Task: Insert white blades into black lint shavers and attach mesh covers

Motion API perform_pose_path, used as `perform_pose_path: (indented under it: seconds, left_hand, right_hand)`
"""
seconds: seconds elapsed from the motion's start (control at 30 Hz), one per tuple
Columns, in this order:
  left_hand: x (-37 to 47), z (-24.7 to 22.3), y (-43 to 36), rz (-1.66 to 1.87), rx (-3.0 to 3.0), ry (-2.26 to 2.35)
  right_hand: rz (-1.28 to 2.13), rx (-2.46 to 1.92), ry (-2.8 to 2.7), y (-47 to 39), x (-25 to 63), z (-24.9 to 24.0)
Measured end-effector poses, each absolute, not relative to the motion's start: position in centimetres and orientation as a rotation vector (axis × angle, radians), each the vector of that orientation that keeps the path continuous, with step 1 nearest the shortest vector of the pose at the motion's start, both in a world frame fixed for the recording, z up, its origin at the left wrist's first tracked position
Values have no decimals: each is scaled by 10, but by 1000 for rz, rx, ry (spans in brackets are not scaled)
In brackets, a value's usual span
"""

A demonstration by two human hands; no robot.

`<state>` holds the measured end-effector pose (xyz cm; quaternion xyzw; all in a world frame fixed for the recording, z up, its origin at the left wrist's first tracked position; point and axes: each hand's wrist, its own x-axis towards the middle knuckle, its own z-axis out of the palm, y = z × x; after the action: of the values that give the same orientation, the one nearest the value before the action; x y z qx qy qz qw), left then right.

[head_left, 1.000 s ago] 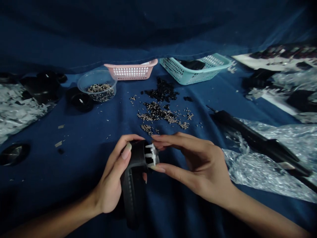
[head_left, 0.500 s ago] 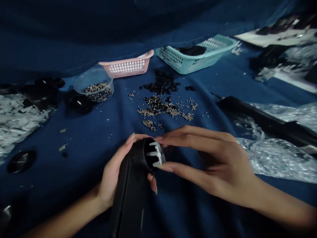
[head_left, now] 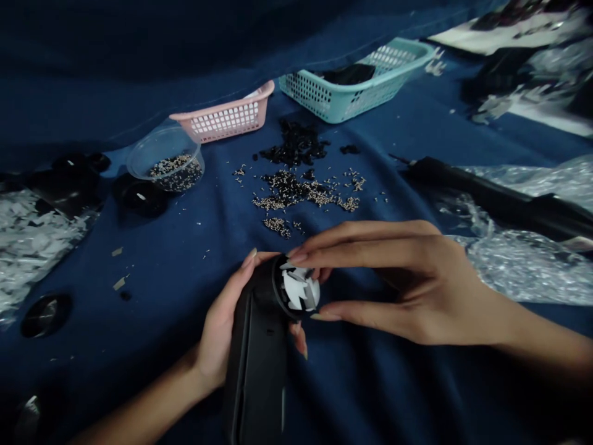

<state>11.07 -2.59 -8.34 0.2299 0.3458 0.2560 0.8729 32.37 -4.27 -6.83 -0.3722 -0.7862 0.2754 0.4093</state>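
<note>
A long black housing (head_left: 259, 364) with a round open end is held upright near the bottom centre, with my left hand (head_left: 227, 315) wrapped round its upper part. In the round end sits a white finned plastic piece (head_left: 299, 287), facing right. The fingertips of my right hand (head_left: 398, 278) are at this white piece, index and middle fingers along its upper edge and the thumb near its lower right edge. The fingers are spread around it; the thumb seems slightly apart from it.
Small screws (head_left: 301, 191) and black bits (head_left: 296, 142) lie beyond my hands. Behind are a clear tub (head_left: 189, 173), a pink basket (head_left: 227, 120) and a teal basket (head_left: 352, 102). A black screwdriver (head_left: 486, 191) lies on bubble wrap (head_left: 523, 266) at right.
The white piece now sits with its finned face showing in the round end, where before its prongs showed from the side. My right thumb has moved slightly off it. The whole view has shifted a little.
</note>
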Motion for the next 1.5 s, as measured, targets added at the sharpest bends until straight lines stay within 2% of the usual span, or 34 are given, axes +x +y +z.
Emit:
perform_pose_path:
  seconds: [1.1, 1.5]
  left_hand:
    - [109, -85, -29, 513, 533, 759]
    - [107, -90, -32, 567, 569, 693]
  right_hand:
    - [739, -809, -1988, -38, 329, -74]
    - [597, -801, -2042, -40, 326, -75]
